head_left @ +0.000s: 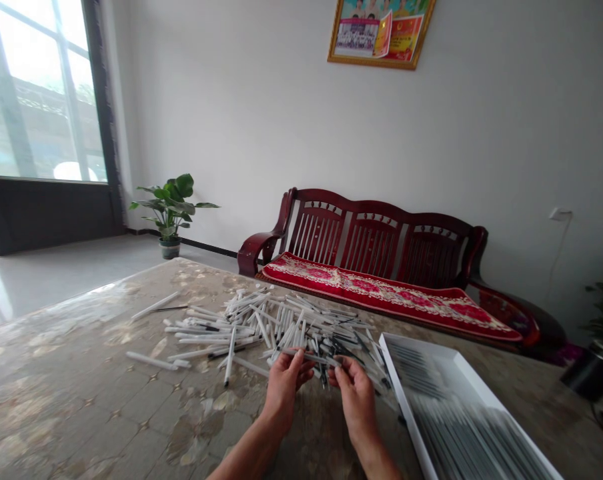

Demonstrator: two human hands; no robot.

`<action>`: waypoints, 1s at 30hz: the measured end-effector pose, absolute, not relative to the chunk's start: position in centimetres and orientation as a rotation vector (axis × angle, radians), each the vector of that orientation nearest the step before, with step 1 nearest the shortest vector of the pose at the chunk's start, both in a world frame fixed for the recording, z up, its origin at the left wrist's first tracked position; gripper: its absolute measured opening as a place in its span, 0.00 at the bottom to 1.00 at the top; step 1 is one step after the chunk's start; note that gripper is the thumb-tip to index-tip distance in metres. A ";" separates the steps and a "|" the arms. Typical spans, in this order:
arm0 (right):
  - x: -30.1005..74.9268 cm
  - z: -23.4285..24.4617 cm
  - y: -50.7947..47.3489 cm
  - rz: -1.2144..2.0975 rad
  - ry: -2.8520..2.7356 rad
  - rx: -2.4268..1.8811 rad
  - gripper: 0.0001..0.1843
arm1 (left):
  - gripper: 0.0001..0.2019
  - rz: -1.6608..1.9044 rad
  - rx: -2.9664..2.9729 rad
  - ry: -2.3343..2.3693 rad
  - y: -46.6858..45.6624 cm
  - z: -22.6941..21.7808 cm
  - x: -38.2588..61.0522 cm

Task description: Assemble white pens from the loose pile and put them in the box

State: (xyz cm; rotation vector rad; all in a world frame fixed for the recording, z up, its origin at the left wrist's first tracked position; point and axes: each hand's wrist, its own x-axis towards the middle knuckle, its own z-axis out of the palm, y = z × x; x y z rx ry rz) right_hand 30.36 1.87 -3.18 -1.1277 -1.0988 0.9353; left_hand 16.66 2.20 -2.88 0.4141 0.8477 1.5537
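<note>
Left hand (284, 392) and right hand (356, 401), fingers (296, 364) closed narrowly, pinching a slim white pen (311, 357) by its barrel: light, stiff, slick; loose pen pile (266, 320) just beyond, on the table (76, 380)

The pen (309, 358) pinched between my left hand (284, 390) and right hand (355, 400) has a smooth white plastic barrel, like those in the pile (276, 327) just ahead of my grip. Beneath my hands, the table covering (81, 380) looks glossy. Beyond the pile, the bench (381, 227) is polished dark-red wood, its runner (381, 293) soft cloth.
</note>
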 end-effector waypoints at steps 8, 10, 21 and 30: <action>30.9 -3.8 2.2 0.854 -1.117 -1.147 0.18 | 0.16 1.561 0.409 0.860 2.1 -2.3 16.5; 30.8 -3.9 2.2 0.843 -1.145 -1.157 0.17 | 0.19 1.546 0.431 0.861 2.1 -2.4 16.5; 30.5 -3.7 1.8 0.918 -1.217 -1.199 0.19 | 0.24 1.550 0.539 0.844 1.7 -2.4 16.4; 30.0 -2.3 1.2 0.981 -1.144 -1.203 0.21 | 0.22 1.557 0.509 0.814 1.6 -2.5 16.5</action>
